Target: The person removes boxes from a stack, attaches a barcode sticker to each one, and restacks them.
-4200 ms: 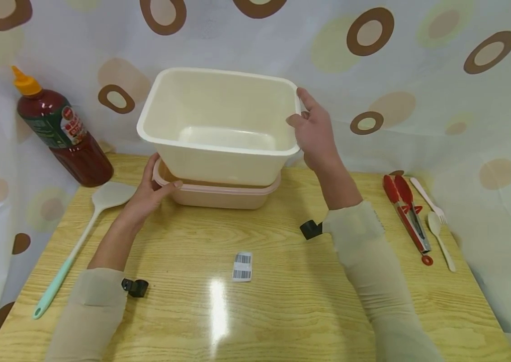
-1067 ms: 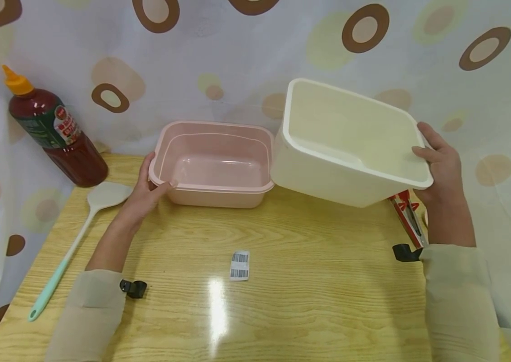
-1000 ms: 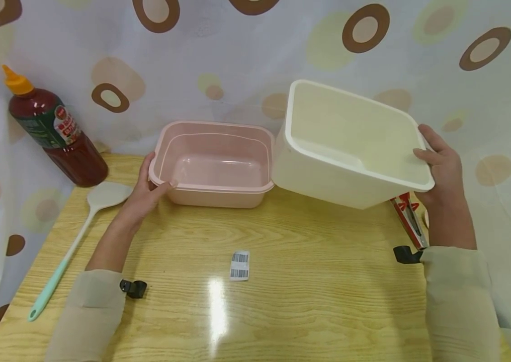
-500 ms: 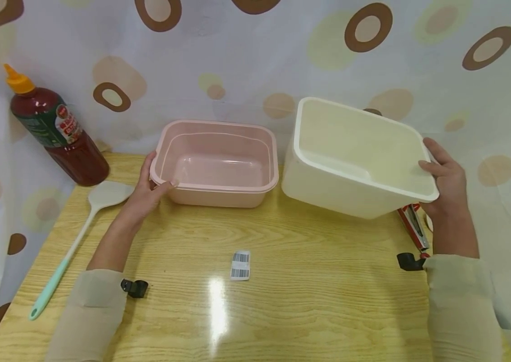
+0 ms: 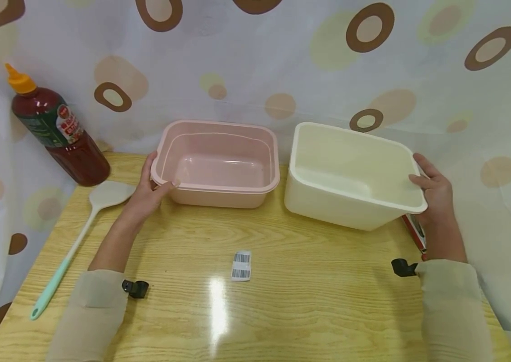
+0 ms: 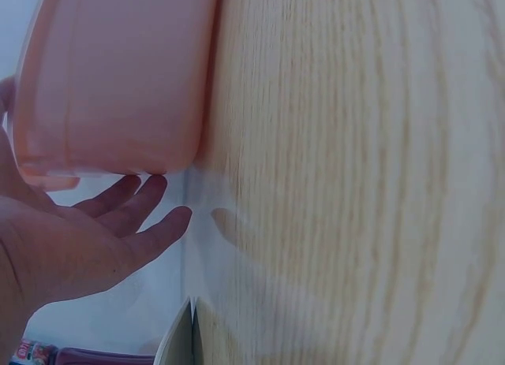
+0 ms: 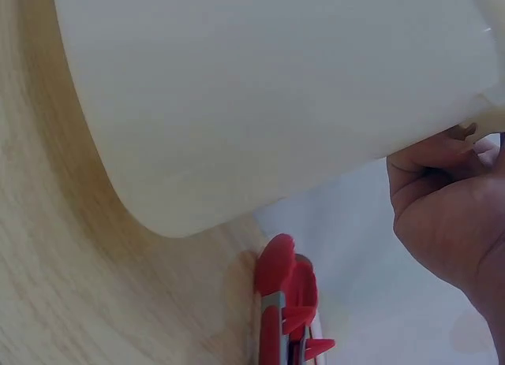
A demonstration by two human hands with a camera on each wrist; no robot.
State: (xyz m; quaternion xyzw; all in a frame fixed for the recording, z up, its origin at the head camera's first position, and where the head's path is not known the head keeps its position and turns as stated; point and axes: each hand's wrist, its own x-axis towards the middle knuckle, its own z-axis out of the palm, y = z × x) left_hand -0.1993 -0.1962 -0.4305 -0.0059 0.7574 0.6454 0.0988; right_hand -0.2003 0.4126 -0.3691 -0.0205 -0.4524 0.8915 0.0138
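A pink plastic basin [image 5: 219, 197] stands on the table near the back wall. My left hand [image 5: 146, 197] holds its front left corner, thumb over the rim and fingers along the outer side; the left wrist view shows those fingertips against the basin's wall [image 6: 118, 89]. To its right, a deeper cream plastic basin [image 5: 332, 203] is tilted, close over the table. My right hand [image 5: 436, 193] grips its right rim, thumb inside and fingers outside. In the right wrist view, the cream basin's outer wall [image 7: 260, 89] leans above the tabletop with a shadow beneath.
A sauce bottle [image 5: 63, 138] stands at the back left, beside a long-handled spatula [image 5: 76, 241]. Red tongs [image 7: 284, 302] lie under and beside the right hand. A barcode label [image 5: 241, 266] sits mid-table. Patterned sheeting [image 5: 246, 60] hangs behind.
My right hand has lifted the cream basin out of the pink one, carried it right, and lowered it toward the table. My left hand stays on the pink basin.
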